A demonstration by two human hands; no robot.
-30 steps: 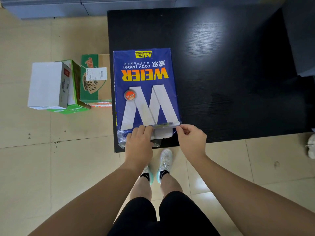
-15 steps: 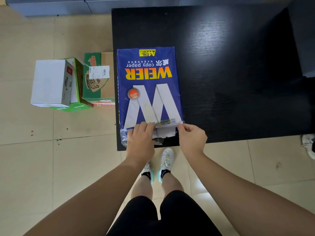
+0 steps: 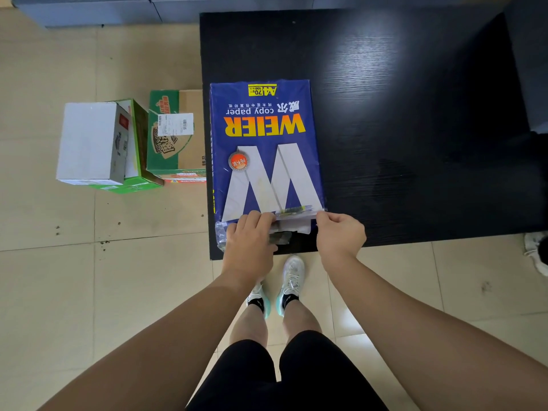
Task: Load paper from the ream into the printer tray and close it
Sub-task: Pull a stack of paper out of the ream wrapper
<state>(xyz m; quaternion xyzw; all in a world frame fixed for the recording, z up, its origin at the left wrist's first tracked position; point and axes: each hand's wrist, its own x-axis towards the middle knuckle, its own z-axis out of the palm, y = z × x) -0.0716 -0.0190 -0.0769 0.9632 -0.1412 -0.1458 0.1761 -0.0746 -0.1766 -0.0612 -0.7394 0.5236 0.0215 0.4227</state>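
Observation:
A blue ream of copy paper (image 3: 264, 149) lies flat on the left part of a black table (image 3: 400, 114), its near end torn open so white sheets (image 3: 293, 224) show. My left hand (image 3: 249, 241) rests on the near left corner, fingers on the wrapper and its crumpled clear plastic (image 3: 221, 237). At the near right corner my right hand (image 3: 339, 234) pinches the wrapper's edge. No printer or tray is in view.
Cardboard boxes stand on the tiled floor left of the table: a white one (image 3: 89, 143), a green one (image 3: 139, 161) and a brown-green one (image 3: 178, 132). Grey cabinets (image 3: 118, 7) run along the far wall. My feet (image 3: 278, 289) stand below the table's near edge.
The camera has shifted slightly, so the table sits more to the right in view. Both hands stay at the ream's near end; the right hand has closed tighter on the wrapper corner.

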